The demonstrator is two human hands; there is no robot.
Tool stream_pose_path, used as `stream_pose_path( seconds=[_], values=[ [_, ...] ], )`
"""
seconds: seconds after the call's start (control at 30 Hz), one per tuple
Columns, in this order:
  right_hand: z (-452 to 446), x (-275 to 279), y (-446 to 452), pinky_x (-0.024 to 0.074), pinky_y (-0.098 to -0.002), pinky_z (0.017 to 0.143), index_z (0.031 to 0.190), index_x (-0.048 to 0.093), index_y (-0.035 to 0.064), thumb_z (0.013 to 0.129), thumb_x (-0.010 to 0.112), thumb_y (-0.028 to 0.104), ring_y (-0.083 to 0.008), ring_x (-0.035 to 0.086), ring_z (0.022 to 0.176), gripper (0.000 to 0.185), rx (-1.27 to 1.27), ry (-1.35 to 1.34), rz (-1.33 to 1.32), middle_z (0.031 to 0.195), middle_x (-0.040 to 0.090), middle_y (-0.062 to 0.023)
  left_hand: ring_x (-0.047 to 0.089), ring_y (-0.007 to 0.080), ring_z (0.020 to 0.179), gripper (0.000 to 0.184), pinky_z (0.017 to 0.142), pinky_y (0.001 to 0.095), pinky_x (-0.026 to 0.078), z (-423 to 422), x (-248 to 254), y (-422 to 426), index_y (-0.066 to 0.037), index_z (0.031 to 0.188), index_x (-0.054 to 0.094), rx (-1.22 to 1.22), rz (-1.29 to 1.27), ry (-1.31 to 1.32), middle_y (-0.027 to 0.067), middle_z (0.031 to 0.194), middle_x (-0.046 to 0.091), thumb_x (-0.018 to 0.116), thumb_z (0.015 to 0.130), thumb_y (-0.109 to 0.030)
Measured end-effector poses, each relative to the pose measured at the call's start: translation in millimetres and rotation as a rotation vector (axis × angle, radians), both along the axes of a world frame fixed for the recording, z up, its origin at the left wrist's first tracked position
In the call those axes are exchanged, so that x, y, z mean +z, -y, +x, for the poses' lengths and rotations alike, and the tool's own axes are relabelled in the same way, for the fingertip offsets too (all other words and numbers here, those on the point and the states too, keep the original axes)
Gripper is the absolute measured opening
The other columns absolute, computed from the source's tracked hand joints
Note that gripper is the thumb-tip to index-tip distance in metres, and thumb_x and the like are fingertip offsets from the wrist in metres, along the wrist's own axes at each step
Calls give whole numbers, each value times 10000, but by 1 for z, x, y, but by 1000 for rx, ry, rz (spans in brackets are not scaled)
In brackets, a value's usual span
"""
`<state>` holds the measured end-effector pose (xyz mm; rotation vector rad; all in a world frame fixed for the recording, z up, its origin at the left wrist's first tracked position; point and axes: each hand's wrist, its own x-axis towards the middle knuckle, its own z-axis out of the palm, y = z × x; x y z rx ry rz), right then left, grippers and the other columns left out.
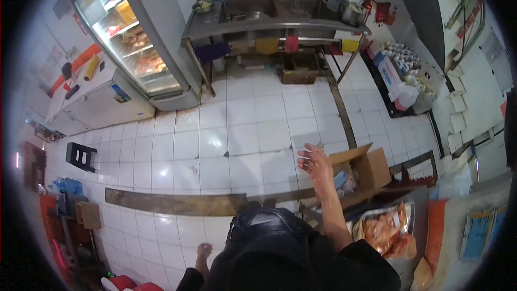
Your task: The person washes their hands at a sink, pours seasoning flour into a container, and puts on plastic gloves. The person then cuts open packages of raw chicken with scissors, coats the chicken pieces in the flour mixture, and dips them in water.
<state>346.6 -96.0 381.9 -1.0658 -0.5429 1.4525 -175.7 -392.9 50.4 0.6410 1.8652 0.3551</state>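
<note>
My right hand (pixel 316 163) is raised in front of me over the tiled floor, its fingers spread and nothing in it. Just right of that forearm stands an open cardboard box (pixel 372 168) with plastic-wrapped contents. Closer to my body on the right, a metal tray (pixel 410 213) of raw meat (pixel 383 231) rests on a counter. Low at my left side hangs my left hand (pixel 204 250), small and partly turned away, so its fingers do not show clearly. It touches nothing that I can see.
Ahead stands a steel sink counter (pixel 242 28) with cloths on its rail. A glass-door fridge (pixel 137 37) and a white chest freezer (pixel 102 99) are at left, near a black stool (pixel 82 157). Bottles (pixel 401 59) crowd the right wall. A dark floor channel (pixel 175 201) crosses the tiles.
</note>
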Motion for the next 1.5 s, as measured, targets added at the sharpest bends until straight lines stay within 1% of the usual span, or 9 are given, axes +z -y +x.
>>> stream_pose_path(
  seconds=[0.1,0.17,0.43,0.63,0.77,1.07,1.17,1.27,1.5],
  values=[
    [4,10,-101,511,-322,851,1336,473,-5,993,496,287,-196,633,942,452,118,26,-11,1131,630,-151,671,232,734,224,609,372,565,36,-8,-16,25,929,670,700,20,546,123,864,690,662,828,-174],
    [8,6,-172,516,-327,853,1338,470,5,989,503,288,-204,635,943,450,172,-5,11,1141,626,-156,661,256,850,223,724,444,559,69,-15,-51,36,995,637,205,-304,-52,139,953,679,630,874,-151],
    [20,19,-467,540,-339,843,1249,561,71,986,538,364,-192,635,876,395,117,-226,-34,1084,630,-103,664,218,859,241,777,399,551,154,-45,-362,9,1074,617,-136,-51,138,122,980,680,615,902,-161],
    [63,11,-701,579,-320,744,1100,593,70,993,531,385,-195,660,787,338,275,-596,134,980,658,-94,666,189,865,261,817,366,544,134,-20,-606,-12,1133,603,265,464,452,109,1000,680,603,923,-169],
    [88,1,-852,583,-350,790,1139,564,43,1011,495,379,-222,661,859,366,43,-490,75,1069,640,-129,668,206,892,340,751,335,496,149,117,-756,-26,1195,586,330,544,72,86,988,666,618,919,-222],
    [145,-88,-1232,582,-368,752,1103,553,3,1018,451,415,-259,635,838,433,-6,-269,-37,1037,620,-146,670,260,929,421,728,362,488,264,133,-882,-51,1256,546,828,353,-20,161,1081,659,609,928,-306],
    [181,-153,-1350,558,-401,739,1054,579,29,986,428,548,-278,641,836,545,461,-505,204,907,648,-141,669,263,935,430,745,364,492,319,135,-924,-48,1270,531,846,313,31,166,1079,656,609,929,-300],
    [181,-156,-1427,536,-402,573,1001,548,0,990,380,558,-282,592,674,583,145,-402,-199,822,610,-141,657,233,904,419,764,322,508,365,153,-968,-25,1277,519,625,318,-42,162,1050,650,626,935,-243],
    [194,-204,-1456,571,-374,724,979,598,-10,1012,430,462,-253,637,789,502,152,-301,-51,843,642,-138,651,200,861,295,767,319,517,410,193,-1032,-10,1216,572,718,289,-163,128,993,668,587,958,-151]
  ],
)
